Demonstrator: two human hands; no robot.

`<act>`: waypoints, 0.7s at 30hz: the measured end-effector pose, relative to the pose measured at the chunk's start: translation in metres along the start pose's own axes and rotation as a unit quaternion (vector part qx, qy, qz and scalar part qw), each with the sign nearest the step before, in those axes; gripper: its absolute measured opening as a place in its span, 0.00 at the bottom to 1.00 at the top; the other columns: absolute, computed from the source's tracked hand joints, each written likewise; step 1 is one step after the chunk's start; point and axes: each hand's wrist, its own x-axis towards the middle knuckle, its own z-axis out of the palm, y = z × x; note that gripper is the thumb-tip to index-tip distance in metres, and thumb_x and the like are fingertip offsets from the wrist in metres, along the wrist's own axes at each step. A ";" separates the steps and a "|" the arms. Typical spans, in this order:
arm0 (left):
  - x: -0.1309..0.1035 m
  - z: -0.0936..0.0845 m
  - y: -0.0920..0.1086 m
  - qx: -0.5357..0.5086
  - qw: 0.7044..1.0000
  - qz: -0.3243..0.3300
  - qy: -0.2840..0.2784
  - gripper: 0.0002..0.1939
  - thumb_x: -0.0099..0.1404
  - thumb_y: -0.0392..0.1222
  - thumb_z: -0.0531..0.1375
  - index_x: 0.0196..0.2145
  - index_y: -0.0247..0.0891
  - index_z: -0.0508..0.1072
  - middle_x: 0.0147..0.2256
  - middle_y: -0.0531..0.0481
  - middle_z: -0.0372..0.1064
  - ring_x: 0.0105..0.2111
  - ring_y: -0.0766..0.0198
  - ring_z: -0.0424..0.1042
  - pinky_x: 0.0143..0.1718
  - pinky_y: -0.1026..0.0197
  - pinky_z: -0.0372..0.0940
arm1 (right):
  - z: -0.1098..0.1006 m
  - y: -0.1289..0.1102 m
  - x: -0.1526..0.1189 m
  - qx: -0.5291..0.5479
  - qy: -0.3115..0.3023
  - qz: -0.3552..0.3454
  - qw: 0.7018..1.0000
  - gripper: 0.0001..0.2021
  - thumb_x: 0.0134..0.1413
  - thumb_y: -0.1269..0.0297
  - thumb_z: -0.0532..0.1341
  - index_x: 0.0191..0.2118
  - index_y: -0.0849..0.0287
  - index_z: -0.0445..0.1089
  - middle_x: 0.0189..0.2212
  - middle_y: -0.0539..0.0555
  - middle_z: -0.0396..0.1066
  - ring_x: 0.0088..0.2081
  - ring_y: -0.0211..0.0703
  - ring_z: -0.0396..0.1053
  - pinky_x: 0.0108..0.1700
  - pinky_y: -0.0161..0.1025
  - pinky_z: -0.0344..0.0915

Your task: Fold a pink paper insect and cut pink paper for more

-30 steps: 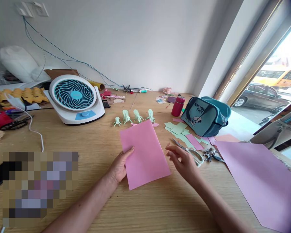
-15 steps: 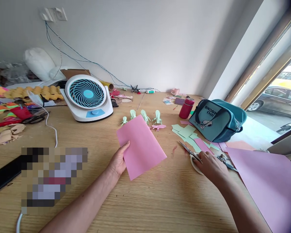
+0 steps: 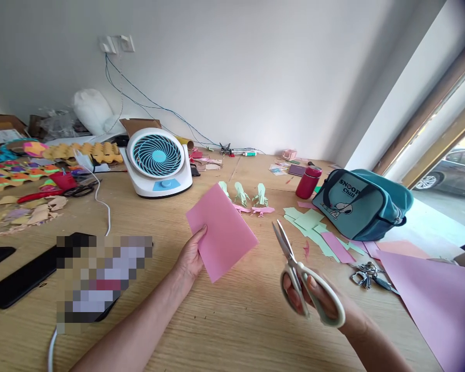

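Right hand (image 3: 327, 293) has the white-handled scissors (image 3: 291, 261), digits through both loops, blades slightly parted and angled away! Left hand (image 3: 191, 256) pinches the pink paper sheet (image 3: 222, 232), thumb on top, well clear of the blades. Behind the sheet, green folded-paper figures (image 3: 261, 194); rightward, green paper pieces (image 3: 309, 221), then a teal Snoopy bag (image 3: 346, 206).

Left fingers (image 3: 198, 237) pinch while right fingers (image 3: 313, 283) curl.

A round-headed white plastic fan (image 3: 158, 156) stands left of folded pale-green paper figures (image 3: 261, 195); before these, a rectangular pink paper sheet (image 3: 225, 235) is left of white-handled metal scissors (image 3: 292, 262).
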 end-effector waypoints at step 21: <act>0.004 -0.004 0.004 -0.002 1.000 0.022 0.000 0.15 0.62 0.36 0.64 0.48 0.35 0.72 0.36 0.47 0.79 0.35 0.59 0.79 0.43 0.57 0.73 | -0.001 0.012 -0.003 0.039 -0.092 0.063 0.993 0.30 0.61 0.38 0.49 0.37 0.64 0.70 0.20 0.52 0.65 0.18 0.35 0.63 0.20 0.31 0.54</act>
